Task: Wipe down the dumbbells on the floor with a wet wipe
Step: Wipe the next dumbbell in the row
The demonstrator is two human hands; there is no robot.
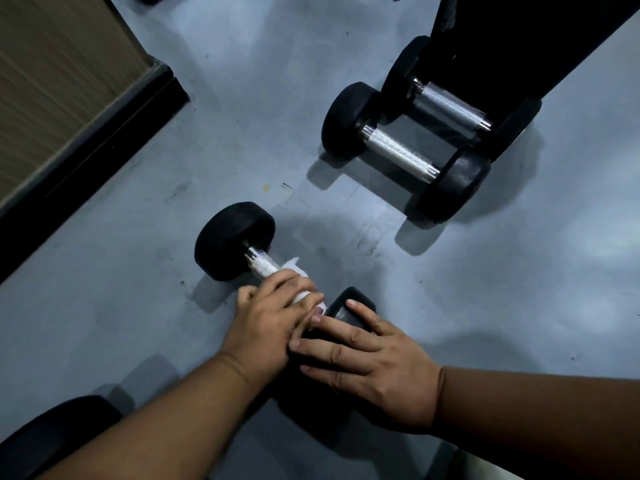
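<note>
A black dumbbell with a knurled steel handle lies on the grey floor in the middle of the view. My left hand grips its handle through a white wet wipe, which is wrapped round the bar. My right hand lies flat with straight fingers on the near black head of this dumbbell, most of which it hides. Two more black dumbbells lie side by side at the upper right: the nearer dumbbell and the farther dumbbell.
A black upright frame stands behind the two far dumbbells. At the left runs a wood-panelled wall with a black skirting. A dark rounded object sits at the bottom left. The grey floor spreads out to the right.
</note>
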